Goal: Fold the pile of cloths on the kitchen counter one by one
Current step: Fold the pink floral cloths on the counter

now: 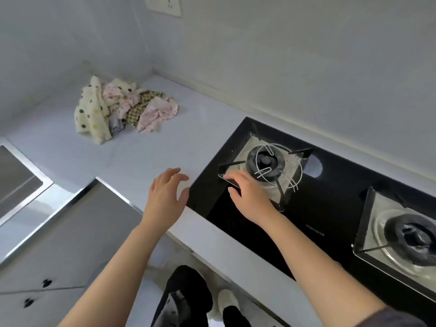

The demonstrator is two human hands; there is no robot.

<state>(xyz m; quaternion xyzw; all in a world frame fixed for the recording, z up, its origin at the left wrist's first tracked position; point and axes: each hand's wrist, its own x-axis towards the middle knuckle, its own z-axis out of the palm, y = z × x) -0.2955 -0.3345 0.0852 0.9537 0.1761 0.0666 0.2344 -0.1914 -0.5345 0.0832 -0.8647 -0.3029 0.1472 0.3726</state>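
Note:
A crumpled pile of cloths (122,109) lies in the far left corner of the pale counter (146,152): a cream cloth with dark dots, pink patterned ones and an olive checked one. My left hand (167,194) hovers over the counter's near edge, fingers relaxed and spread, holding nothing, well short of the pile. My right hand (247,197) reaches over the black hob, fingertips at the corner of the left burner's tray; it holds no cloth.
A black glass gas hob (330,208) fills the right side, with a left burner (271,164) and a right burner (412,237). A steel sink edge (35,185) lies at the left, grey cabinet fronts (70,244) below. A wall socket (162,4) sits above.

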